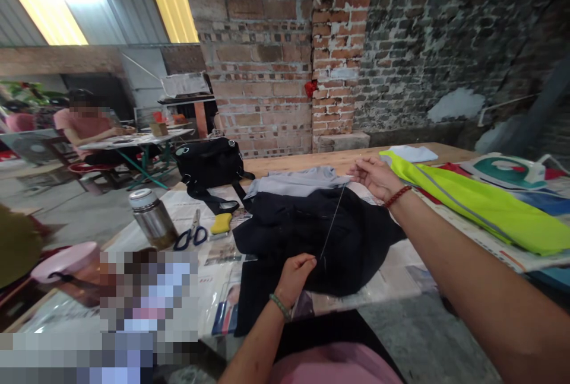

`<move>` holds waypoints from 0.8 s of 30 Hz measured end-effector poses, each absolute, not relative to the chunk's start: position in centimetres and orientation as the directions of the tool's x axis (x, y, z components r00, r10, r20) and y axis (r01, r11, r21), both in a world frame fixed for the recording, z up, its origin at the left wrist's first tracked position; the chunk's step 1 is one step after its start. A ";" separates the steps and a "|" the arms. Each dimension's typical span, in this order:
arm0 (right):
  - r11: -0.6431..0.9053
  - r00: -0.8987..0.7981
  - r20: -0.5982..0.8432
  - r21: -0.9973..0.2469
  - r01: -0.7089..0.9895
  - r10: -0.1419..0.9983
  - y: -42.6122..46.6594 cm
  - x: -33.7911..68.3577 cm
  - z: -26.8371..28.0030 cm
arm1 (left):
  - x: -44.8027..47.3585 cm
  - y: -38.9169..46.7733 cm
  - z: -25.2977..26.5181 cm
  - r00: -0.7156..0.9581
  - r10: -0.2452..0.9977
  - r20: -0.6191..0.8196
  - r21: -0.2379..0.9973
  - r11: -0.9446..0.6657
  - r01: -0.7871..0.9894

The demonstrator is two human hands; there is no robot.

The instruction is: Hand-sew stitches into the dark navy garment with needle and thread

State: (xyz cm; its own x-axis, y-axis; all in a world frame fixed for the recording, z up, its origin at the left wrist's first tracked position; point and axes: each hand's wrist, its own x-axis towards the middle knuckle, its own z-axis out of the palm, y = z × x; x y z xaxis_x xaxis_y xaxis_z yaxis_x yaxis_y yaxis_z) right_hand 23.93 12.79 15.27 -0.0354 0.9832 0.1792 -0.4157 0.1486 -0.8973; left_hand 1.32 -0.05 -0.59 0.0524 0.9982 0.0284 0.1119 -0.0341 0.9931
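Observation:
A dark navy garment (307,224) lies spread on the newspaper-covered table in front of me. My left hand (296,277) is closed in a pinch low over the garment, at the lower end of a thin pale thread (333,218). Farther up and to the right, my right hand (373,177) pinches the upper end, so the thread runs taut and slanting between the two hands. Whether a needle is in the fingers is too small to tell. A light grey cloth (296,182) lies just behind the garment.
Left of the garment are scissors (192,235), a yellow sponge-like block (221,224), a steel flask (152,219) and a black bag (211,164). On the right lie a neon-yellow vest (472,200) and an iron (512,170). A person (91,126) sits at another table.

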 end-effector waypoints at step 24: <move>0.443 0.312 0.338 -0.812 -0.381 0.888 13.5 24.4 17.0 | 1.4 -0.3 0.1 0.011 0.999 0.045 0.990 -0.046 0.134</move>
State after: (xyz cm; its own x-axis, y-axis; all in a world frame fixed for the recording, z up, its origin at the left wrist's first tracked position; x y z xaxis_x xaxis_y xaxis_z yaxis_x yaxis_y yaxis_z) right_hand 24.41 13.50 16.98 0.3121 0.8879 0.3379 -0.3811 0.4428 -0.8116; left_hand 1.42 -0.34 0.13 0.0109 0.9989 0.0451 0.1341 -0.0462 0.9899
